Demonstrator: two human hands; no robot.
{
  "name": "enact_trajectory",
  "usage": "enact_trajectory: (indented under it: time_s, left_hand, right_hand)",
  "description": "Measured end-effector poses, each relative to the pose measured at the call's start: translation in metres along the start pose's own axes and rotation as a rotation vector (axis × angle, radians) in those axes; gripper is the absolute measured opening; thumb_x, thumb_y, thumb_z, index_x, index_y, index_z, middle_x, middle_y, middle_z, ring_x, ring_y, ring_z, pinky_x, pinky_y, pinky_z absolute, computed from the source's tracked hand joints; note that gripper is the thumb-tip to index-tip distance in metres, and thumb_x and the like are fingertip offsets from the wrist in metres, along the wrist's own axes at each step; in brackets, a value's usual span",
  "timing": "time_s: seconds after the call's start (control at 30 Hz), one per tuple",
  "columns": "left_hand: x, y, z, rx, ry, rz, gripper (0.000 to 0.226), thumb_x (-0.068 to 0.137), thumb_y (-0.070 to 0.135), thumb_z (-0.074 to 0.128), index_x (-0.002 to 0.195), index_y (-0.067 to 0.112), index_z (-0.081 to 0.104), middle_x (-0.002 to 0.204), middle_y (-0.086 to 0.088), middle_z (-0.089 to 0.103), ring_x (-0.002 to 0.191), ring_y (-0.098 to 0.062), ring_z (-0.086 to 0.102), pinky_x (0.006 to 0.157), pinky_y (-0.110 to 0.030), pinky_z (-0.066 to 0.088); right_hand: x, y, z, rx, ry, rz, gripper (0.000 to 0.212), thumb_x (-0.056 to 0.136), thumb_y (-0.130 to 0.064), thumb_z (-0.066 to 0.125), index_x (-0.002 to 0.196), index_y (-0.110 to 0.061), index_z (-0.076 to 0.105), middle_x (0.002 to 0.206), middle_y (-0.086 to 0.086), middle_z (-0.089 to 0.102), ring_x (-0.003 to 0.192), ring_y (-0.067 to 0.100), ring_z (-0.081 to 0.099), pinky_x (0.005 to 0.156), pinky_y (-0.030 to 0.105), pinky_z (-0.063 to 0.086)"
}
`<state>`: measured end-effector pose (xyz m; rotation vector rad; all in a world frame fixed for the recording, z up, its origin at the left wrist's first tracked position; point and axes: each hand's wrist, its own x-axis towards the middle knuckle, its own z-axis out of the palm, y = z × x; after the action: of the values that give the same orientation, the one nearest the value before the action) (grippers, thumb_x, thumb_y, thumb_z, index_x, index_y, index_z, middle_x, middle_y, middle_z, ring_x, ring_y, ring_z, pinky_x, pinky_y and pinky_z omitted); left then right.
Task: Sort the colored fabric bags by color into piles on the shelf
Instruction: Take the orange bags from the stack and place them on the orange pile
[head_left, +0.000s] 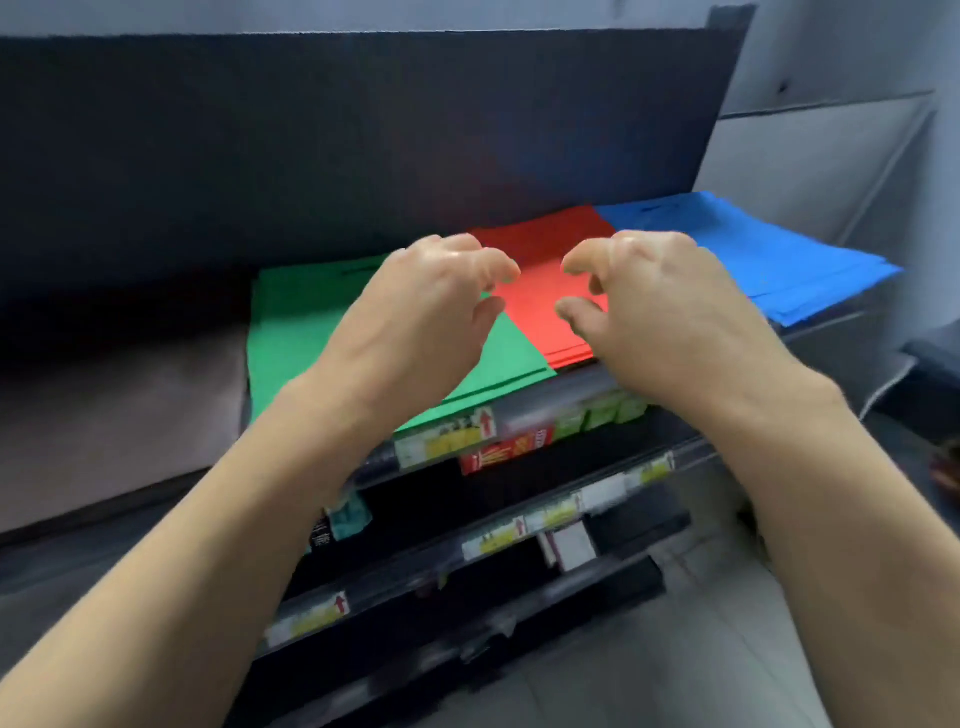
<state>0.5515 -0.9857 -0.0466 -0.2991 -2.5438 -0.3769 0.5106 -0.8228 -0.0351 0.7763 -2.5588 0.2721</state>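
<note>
We see the flat green fabric bags (291, 332), red fabric bags (535, 239) and blue fabric bags (769, 254) in three adjoining piles on the dark metal shelf (550, 402). Our left hand (415, 317) and right hand (670, 312) hover empty, fingers loosely curled; sorting looks done.

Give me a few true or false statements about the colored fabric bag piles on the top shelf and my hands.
1. The flat red fabric bag pile lies between the green fabric bag pile and the blue fabric bag pile. True.
2. The left hand grips a blue bag. False: it holds nothing, over the green and red piles.
3. The right hand holds nothing. True.
4. The blue pile sits leftmost. False: green is leftmost.
</note>
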Motion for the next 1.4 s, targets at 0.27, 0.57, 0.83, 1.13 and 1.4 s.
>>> enact_trajectory:
  time_s: [0.27,0.57,0.83,1.13,1.4]
  left_hand:
    - [0.089,0.172,0.096,-0.125,-0.014,0.296,0.029,0.085,0.017,0.054,0.109,0.013,0.068,0.099,-0.006,0.068,0.094,-0.031,0.061,0.084,-0.038,0.046]
    - [0.162,0.353,0.181,-0.294,-0.059,0.58,0.027,0.091,0.017,0.046,0.108,0.014,0.067,0.098,-0.007,0.066,0.094,-0.033,0.058,0.08,-0.045,0.048]
    - [0.221,0.453,0.247,-0.429,-0.104,0.75,0.026,0.093,0.015,0.048,0.114,0.016,0.065,0.107,-0.004,0.065,0.099,-0.03,0.058,0.083,-0.043,0.049]
    - [0.334,0.526,0.33,-0.494,-0.136,0.783,0.026,0.094,0.015,0.046,0.112,0.014,0.065,0.104,-0.005,0.064,0.094,-0.029,0.058,0.081,-0.043,0.049]
    - [0.421,0.584,0.405,-0.539,-0.161,0.758,0.027,0.094,0.014,0.047,0.115,0.015,0.065,0.107,-0.006,0.067,0.096,-0.029,0.059,0.083,-0.039,0.049]
  right_hand:
    - [-0.089,0.174,-0.061,-0.155,0.03,0.349,0.029,0.092,-0.033,0.054,0.113,-0.014,0.06,0.105,0.008,0.063,0.104,0.031,0.056,0.085,0.036,0.043]
    - [-0.184,0.324,-0.125,-0.315,0.087,0.727,0.028,0.09,-0.031,0.056,0.112,-0.013,0.062,0.104,0.009,0.065,0.101,0.031,0.056,0.085,0.036,0.043]
    - [-0.23,0.412,-0.151,-0.371,0.138,0.997,0.03,0.091,-0.029,0.055,0.117,-0.015,0.062,0.105,0.006,0.065,0.101,0.029,0.056,0.087,0.04,0.046]
    - [-0.202,0.546,-0.165,-0.466,0.199,1.147,0.028,0.093,-0.029,0.055,0.114,-0.013,0.062,0.099,0.006,0.067,0.097,0.029,0.058,0.085,0.041,0.049]
    - [-0.19,0.653,-0.173,-0.492,0.232,1.258,0.03,0.094,-0.032,0.053,0.118,-0.015,0.06,0.105,0.008,0.065,0.1,0.029,0.056,0.085,0.037,0.047]
